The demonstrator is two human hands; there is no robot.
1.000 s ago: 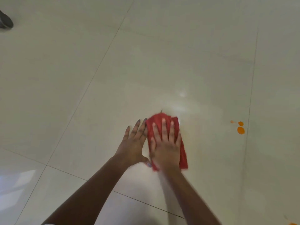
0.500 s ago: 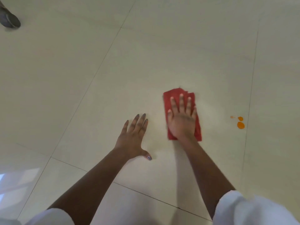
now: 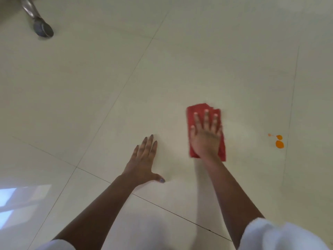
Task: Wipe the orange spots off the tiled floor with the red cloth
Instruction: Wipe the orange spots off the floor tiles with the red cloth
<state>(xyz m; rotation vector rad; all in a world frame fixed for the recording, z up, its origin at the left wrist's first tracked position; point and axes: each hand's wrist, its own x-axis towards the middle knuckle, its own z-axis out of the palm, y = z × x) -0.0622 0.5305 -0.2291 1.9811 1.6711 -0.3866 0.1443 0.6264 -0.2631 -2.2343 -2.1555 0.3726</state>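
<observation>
A folded red cloth lies flat on the cream tiled floor. My right hand presses down on it with straight, spread fingers. My left hand rests flat on the bare tile to the left of the cloth, fingers straight and thumb out. A small group of orange spots sits on the floor to the right of the cloth, well apart from it, close to a grout line.
A metal chair or furniture leg with a grey foot stands at the far left. A bright window reflection shows on the near left tile. White sleeves fill the bottom corners.
My right hand has slid the cloth forward and to the right, away from my left hand, then stayed nearly still. My left hand has kept its place on the tile.
</observation>
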